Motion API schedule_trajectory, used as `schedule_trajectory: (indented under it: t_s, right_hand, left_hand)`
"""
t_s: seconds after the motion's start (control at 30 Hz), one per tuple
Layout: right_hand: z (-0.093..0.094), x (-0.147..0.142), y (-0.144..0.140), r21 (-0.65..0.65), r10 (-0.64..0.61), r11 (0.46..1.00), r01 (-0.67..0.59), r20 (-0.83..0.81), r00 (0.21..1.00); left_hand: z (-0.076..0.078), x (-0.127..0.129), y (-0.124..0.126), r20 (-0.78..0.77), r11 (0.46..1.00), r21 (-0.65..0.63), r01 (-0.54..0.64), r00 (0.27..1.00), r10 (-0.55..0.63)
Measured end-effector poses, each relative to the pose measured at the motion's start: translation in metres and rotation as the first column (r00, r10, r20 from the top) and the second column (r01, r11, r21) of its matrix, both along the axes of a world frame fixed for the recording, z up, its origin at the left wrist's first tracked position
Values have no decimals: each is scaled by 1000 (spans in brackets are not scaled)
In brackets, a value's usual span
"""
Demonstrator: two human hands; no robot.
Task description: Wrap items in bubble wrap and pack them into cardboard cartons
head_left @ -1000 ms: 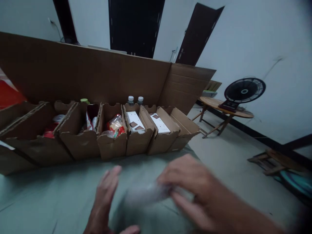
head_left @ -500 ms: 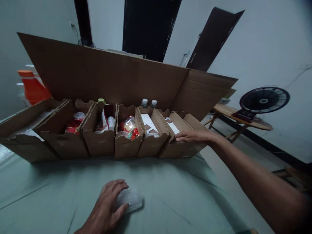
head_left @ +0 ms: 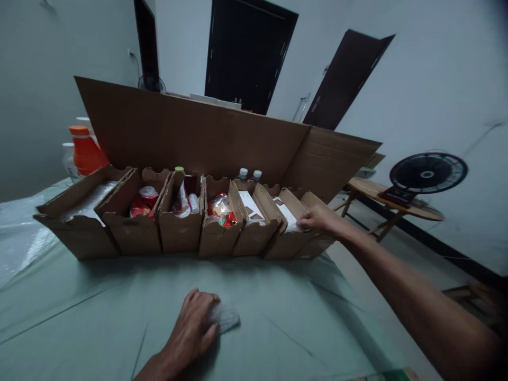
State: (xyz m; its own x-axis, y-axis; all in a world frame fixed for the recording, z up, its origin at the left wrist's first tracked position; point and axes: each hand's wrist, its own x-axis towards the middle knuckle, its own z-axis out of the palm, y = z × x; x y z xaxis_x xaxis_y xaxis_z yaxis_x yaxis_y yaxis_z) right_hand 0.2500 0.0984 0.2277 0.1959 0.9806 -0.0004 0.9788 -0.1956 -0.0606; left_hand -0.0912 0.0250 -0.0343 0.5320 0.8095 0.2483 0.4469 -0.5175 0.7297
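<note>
The left hand (head_left: 194,330) lies palm-down on the green worktop (head_left: 99,307), its fingers curled over a small whitish packet (head_left: 226,317) as half a second ago, though the packet now shows less from under the hand. The right hand (head_left: 319,218) stays stretched out to the second cardboard box from the right (head_left: 288,235) in the row, fingers bent over its edge beside the white cartons (head_left: 286,214); what they grip, I cannot tell. The view has shifted right, showing more of the orange jug (head_left: 85,153).
</note>
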Motion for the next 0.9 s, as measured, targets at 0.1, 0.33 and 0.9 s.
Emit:
schedule_trajectory:
  t_s: [0.1, 0.33, 0.9]
  right_hand:
    - [38, -12, -42, 256, -44, 966, 41, 5, 999]
    - [-25, -133, -122, 338, 476, 871, -356, -405, 781]
    - [-31, -79, 66, -71, 400, 909, -411, -131, 907]
  left_hand:
    - [10, -6, 3, 154, 1000, -28, 6, 988, -2]
    - [69, -20, -12, 297, 970, 223, 95, 941, -161]
    - [34, -7, -5, 9, 980, -74, 185, 983, -185]
